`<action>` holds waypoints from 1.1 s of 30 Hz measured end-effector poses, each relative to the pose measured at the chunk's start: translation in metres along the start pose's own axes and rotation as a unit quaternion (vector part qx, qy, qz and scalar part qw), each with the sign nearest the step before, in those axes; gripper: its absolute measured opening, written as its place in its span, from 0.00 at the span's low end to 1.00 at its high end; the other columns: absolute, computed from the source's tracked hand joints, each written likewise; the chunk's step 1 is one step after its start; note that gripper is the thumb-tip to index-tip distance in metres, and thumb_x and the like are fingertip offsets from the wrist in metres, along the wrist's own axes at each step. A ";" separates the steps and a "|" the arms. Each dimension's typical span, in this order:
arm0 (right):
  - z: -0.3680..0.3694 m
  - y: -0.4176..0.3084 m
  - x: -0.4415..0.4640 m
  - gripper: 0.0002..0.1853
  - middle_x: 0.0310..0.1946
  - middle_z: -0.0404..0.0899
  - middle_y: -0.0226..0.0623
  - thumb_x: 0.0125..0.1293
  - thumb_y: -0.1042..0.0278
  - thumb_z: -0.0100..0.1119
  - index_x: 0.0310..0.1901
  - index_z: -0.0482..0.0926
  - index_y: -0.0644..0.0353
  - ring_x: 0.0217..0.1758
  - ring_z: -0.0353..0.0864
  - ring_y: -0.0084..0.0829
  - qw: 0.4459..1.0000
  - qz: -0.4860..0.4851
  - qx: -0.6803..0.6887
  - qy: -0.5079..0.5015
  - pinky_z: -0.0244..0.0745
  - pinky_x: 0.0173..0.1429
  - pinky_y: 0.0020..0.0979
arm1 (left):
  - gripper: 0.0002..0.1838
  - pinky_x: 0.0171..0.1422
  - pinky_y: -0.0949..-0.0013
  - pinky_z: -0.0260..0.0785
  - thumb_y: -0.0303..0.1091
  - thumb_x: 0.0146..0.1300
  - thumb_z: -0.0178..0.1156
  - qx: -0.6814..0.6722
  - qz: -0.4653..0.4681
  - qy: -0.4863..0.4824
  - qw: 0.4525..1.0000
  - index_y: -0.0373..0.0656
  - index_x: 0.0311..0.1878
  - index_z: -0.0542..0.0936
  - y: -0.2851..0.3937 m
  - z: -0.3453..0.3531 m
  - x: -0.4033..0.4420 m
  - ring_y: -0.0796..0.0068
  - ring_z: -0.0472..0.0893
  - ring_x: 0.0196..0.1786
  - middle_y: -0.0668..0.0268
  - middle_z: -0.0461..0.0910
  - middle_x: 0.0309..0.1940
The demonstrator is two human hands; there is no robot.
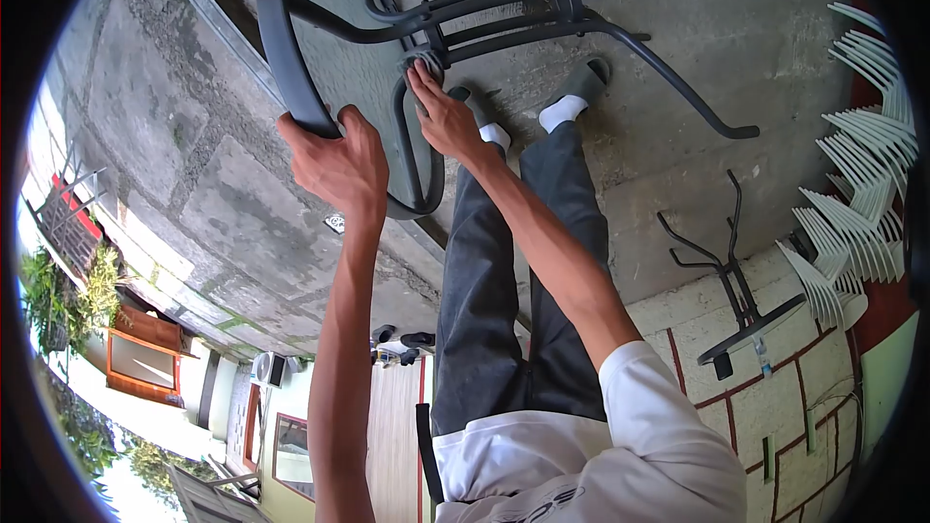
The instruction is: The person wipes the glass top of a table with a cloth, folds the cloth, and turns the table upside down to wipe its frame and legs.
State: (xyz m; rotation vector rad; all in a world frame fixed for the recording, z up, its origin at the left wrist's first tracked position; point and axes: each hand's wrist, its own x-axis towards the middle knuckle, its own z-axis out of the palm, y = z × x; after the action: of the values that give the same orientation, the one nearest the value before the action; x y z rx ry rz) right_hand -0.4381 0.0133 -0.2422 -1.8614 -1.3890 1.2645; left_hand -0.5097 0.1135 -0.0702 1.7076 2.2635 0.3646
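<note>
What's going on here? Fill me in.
A person is handling a glass-topped table turned on its side. The left hand grips its dark rim; the right hand has its fingers against a grey bundle, perhaps a cloth, near where the legs meet the top.

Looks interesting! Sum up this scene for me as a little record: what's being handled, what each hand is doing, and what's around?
Item in hand: glass-topped table with dark metal legs, tipped on its side
Left hand: gripping the table's rim
Right hand: fingers pressing a grey wad, perhaps a cloth, against the frame where the legs meet
Ground: rough concrete
Footwear: dark slippers over white socks
Off to the right: another dark metal frame, legs upward; stacked white slatted pieces, probably chairs
</note>
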 end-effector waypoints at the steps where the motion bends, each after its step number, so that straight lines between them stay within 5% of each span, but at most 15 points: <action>1: 0.003 0.000 0.001 0.37 0.81 0.55 0.37 0.67 0.73 0.55 0.78 0.59 0.56 0.66 0.77 0.45 1.000 0.001 0.018 -0.007 0.82 0.57 0.42 | 0.15 0.40 0.48 0.67 0.38 0.58 0.60 0.004 -0.011 -0.008 1.000 0.36 0.39 0.72 0.004 0.000 0.003 0.43 0.77 0.28 0.51 0.76 0.21; 3: 0.009 0.001 0.001 0.35 0.81 0.54 0.36 0.70 0.71 0.54 0.78 0.59 0.54 0.70 0.74 0.44 0.998 -0.011 0.063 -0.021 0.78 0.63 0.42 | 0.16 0.41 0.47 0.67 0.39 0.58 0.60 0.025 -0.004 0.000 1.000 0.35 0.39 0.71 0.009 0.001 0.009 0.42 0.77 0.28 0.50 0.76 0.21; 6: 0.019 -0.007 0.005 0.35 0.80 0.57 0.34 0.67 0.71 0.56 0.76 0.62 0.56 0.65 0.79 0.44 0.995 -0.068 0.071 0.004 0.81 0.59 0.42 | 0.16 0.41 0.47 0.67 0.40 0.58 0.60 0.031 0.004 0.005 1.000 0.35 0.38 0.71 0.012 0.005 0.015 0.40 0.77 0.29 0.49 0.76 0.21; 15: -0.010 -0.060 -0.050 0.30 0.78 0.61 0.32 0.73 0.69 0.53 0.76 0.66 0.51 0.74 0.70 0.42 0.981 0.061 0.149 -0.112 0.73 0.71 0.39 | 0.19 0.42 0.44 0.66 0.38 0.53 0.59 0.039 -0.003 -0.015 0.999 0.34 0.40 0.68 0.024 0.006 0.030 0.33 0.75 0.31 0.44 0.75 0.23; 18: -0.019 -0.062 -0.085 0.32 0.79 0.60 0.27 0.70 0.71 0.53 0.76 0.65 0.48 0.71 0.75 0.39 0.974 0.025 0.188 -0.123 0.75 0.70 0.39 | 0.18 0.42 0.44 0.66 0.38 0.53 0.59 0.046 0.008 -0.015 0.999 0.34 0.39 0.68 0.031 0.007 0.036 0.33 0.75 0.31 0.43 0.74 0.23; 22: -0.030 -0.052 -0.114 0.28 0.75 0.69 0.24 0.68 0.70 0.56 0.70 0.75 0.43 0.78 0.66 0.32 0.931 0.073 0.306 -0.183 0.54 0.84 0.40 | 0.17 0.41 0.44 0.66 0.37 0.53 0.59 0.042 0.006 -0.015 0.999 0.34 0.38 0.67 0.030 0.006 0.034 0.35 0.75 0.29 0.45 0.73 0.21; 25: -0.047 -0.034 -0.116 0.26 0.72 0.73 0.25 0.67 0.68 0.56 0.67 0.79 0.41 0.78 0.66 0.34 0.922 0.127 0.254 -0.261 0.44 0.86 0.45 | 0.16 0.40 0.45 0.66 0.35 0.53 0.59 0.026 0.011 -0.014 1.000 0.34 0.38 0.67 0.025 0.004 0.028 0.37 0.73 0.27 0.47 0.71 0.20; 27: -0.062 -0.035 -0.119 0.25 0.70 0.76 0.28 0.68 0.66 0.56 0.67 0.79 0.45 0.78 0.66 0.36 0.931 0.183 0.234 -0.212 0.41 0.86 0.48 | 0.17 0.42 0.45 0.65 0.39 0.56 0.59 0.028 0.009 -0.008 1.000 0.34 0.38 0.69 0.023 0.004 0.025 0.39 0.74 0.28 0.47 0.73 0.22; 32: -0.047 -0.044 -0.109 0.25 0.57 0.85 0.35 0.70 0.65 0.53 0.66 0.77 0.66 0.59 0.80 0.30 0.819 0.336 0.465 0.022 0.67 0.69 0.33 | 0.17 0.41 0.45 0.65 0.39 0.56 0.59 0.021 0.014 -0.009 1.000 0.34 0.40 0.70 0.018 0.005 0.022 0.40 0.73 0.28 0.48 0.72 0.21; 33: -0.044 -0.051 -0.106 0.25 0.53 0.85 0.35 0.68 0.64 0.55 0.64 0.78 0.67 0.56 0.80 0.30 0.806 0.370 0.463 -0.007 0.68 0.65 0.33 | 0.17 0.40 0.45 0.65 0.37 0.55 0.59 0.025 0.018 -0.001 1.000 0.33 0.41 0.69 0.017 0.006 0.021 0.39 0.73 0.27 0.49 0.71 0.20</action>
State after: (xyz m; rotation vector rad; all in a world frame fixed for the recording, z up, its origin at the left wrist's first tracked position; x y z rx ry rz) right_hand -0.4286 -0.0603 -0.1408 -1.6170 0.1428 1.8360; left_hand -0.4982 0.1385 -0.0709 1.7748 2.2594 0.3167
